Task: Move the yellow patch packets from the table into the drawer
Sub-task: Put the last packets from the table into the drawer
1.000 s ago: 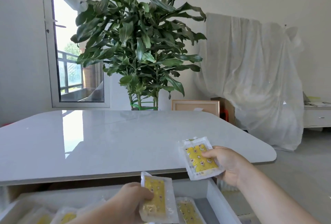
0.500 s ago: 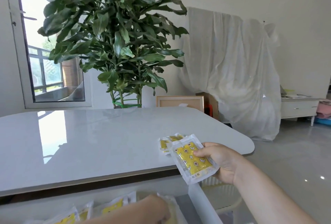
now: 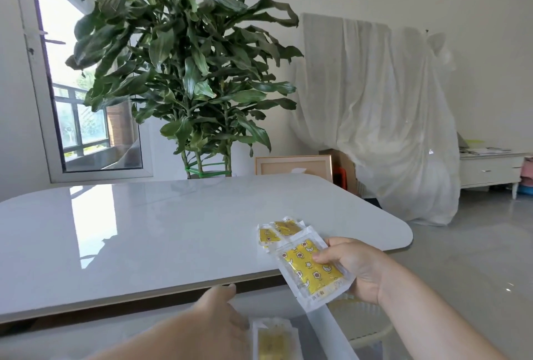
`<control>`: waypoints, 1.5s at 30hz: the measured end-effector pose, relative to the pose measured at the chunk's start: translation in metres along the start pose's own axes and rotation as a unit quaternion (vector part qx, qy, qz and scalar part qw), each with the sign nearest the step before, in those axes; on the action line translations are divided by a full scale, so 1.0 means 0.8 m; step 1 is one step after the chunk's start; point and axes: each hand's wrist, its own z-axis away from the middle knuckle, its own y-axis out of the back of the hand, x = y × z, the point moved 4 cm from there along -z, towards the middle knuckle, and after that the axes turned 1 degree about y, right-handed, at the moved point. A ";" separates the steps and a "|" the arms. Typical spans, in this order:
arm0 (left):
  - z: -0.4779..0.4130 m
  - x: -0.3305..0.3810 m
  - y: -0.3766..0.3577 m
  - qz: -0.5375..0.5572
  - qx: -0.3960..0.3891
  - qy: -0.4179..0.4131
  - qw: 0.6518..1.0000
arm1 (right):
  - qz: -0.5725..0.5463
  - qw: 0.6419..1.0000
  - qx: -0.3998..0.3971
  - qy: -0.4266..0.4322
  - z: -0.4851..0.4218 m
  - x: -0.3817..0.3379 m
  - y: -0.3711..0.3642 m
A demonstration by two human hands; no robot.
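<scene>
Right hand [image 3: 354, 266] pinches one yellow packet [image 3: 313, 267]; left hand [image 3: 222, 322] hangs spread, empty. Packets appear light, limp, slippery (film wrapper): grip the sealed border.

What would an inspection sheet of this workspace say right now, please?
Surface: glossy white table, with window glare on it.
Job's things: at least two overlapping table packets lie near the right end. There is one held packet. One blurred drawer packet lies in the open drawer below the table's near edge.
Clutter: nothing seen.
Hands: the right hand pinches the held packet over the table's near edge. The left hand is over the drawer, fingers relaxed, holding nothing seen.
Cables: nothing seen.
Surroundings: plant, window, draped sheet, picture frame, cabinet.
</scene>
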 end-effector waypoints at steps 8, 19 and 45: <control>0.070 0.047 0.034 -0.137 0.074 -0.213 0.965 | 0.172 0.979 -0.047 -0.097 0.006 0.035 -0.014; 0.096 0.063 0.053 -0.605 0.264 -0.467 0.588 | 0.323 0.928 -0.017 -0.185 -0.027 0.090 -0.055; 0.063 0.051 0.088 -0.807 0.331 -0.382 0.305 | 0.392 0.904 -0.029 -0.168 -0.045 0.110 -0.054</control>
